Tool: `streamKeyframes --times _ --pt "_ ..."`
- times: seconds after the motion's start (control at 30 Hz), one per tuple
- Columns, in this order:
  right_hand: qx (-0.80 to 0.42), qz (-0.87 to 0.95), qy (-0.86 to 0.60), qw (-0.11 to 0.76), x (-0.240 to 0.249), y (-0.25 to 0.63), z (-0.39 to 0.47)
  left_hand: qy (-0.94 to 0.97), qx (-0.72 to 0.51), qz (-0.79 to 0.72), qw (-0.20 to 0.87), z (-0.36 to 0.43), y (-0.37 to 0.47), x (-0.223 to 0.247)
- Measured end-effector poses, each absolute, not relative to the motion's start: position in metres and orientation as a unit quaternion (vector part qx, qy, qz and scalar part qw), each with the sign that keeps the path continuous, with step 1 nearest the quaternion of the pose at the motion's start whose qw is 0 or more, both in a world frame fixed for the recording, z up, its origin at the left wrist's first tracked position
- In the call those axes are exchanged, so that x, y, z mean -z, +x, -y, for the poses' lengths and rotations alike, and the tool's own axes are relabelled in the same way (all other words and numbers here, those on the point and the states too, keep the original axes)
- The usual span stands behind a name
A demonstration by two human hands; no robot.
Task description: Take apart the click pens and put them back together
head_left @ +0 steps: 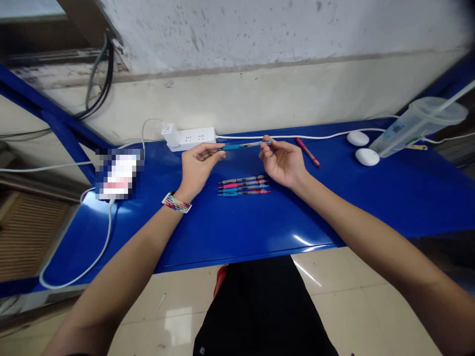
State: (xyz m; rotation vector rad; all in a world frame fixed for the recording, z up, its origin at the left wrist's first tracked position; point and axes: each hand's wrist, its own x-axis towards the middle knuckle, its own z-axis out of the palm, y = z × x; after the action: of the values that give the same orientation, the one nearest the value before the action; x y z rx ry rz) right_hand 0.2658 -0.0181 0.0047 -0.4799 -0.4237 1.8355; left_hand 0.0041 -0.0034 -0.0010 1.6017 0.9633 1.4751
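Blue at its left end and clear along most of the rest, a held pen (243, 146) spans the space between two hands, its long axis running left to right over the bench (241, 227). The left hand (196, 167) has its grip pinching the blue end between thumb and fingers; the right hand (285, 163) pinches the opposite end with its fingertips, so neither is nearer. How high the pen sits is hard to judge. A row of four pens (243, 189) lies lower in view, nearly parallel to it, the right hand's heel just beside their right ends. A red pen (308, 152) slants past the right hand; a white power strip (196, 136) stands behind the left.
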Motion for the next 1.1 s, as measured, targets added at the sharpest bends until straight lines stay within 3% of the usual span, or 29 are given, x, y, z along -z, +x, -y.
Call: streamKeyframes --times 1.1 --pt "-0.776 0.205 -0.196 0.563 -0.0065 0.2728 0.0166 0.643 -0.555 -0.384 0.362 0.0077 0.0043 -0.0019"
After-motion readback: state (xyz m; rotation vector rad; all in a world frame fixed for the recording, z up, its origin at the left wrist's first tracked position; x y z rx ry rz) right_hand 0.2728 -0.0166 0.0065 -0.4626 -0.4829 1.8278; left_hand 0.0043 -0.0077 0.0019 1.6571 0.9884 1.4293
